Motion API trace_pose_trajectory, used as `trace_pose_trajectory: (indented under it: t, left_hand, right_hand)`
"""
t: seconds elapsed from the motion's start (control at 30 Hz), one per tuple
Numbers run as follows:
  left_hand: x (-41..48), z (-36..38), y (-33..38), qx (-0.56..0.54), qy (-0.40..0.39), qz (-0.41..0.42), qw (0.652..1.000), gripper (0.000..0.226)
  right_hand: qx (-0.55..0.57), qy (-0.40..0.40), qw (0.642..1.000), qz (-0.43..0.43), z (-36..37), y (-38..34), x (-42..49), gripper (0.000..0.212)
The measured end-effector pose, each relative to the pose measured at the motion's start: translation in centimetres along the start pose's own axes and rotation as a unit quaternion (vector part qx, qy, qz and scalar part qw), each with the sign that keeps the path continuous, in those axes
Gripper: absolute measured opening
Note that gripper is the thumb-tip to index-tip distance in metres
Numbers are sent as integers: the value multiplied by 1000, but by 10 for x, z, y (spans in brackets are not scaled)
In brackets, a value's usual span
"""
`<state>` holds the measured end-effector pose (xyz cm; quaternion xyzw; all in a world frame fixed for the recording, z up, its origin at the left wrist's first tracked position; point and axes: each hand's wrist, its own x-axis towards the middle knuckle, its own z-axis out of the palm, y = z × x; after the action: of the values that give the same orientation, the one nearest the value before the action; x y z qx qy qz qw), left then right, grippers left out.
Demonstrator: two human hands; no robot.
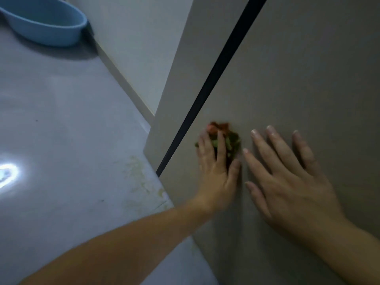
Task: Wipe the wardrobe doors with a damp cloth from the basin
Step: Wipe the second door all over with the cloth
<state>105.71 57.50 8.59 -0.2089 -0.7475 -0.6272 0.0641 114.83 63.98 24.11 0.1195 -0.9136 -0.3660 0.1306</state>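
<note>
A small bunched cloth [231, 138], green with red patches, lies against the grey wardrobe door [308, 79] low down, just right of the dark gap between two doors. My left hand [216, 167] presses the cloth onto the door with straight fingers spread over it. My right hand [287, 173] rests flat on the same door beside the cloth, fingers straight and apart, holding nothing. The blue basin [47, 25] stands on the floor at the top left, partly cut off by the frame edge.
The narrower left wardrobe door [185, 79] ends at the floor near a white wall [131, 38] with a skirting strip. The glossy grey floor [61, 130] shows a bright light reflection at left and yellowish stains near the wardrobe's foot.
</note>
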Motion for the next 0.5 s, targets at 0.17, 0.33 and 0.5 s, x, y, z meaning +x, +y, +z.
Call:
trace_pose_trajectory:
  t: [0.17, 0.33, 0.5]
  left_hand:
    - [-92, 13, -36, -40, -147, -110, 982, 68]
    - [-3, -7, -92, -77, 8, -262, 962, 66]
    - [-41, -2, -111, -155, -51, -321, 933, 65]
  right_hand:
    - [13, -34, 999, -32, 25, -23, 3, 64]
    - [15, -29, 999, -34, 36, -37, 16, 61]
    - [20, -8, 999, -37, 41, -36, 16, 57]
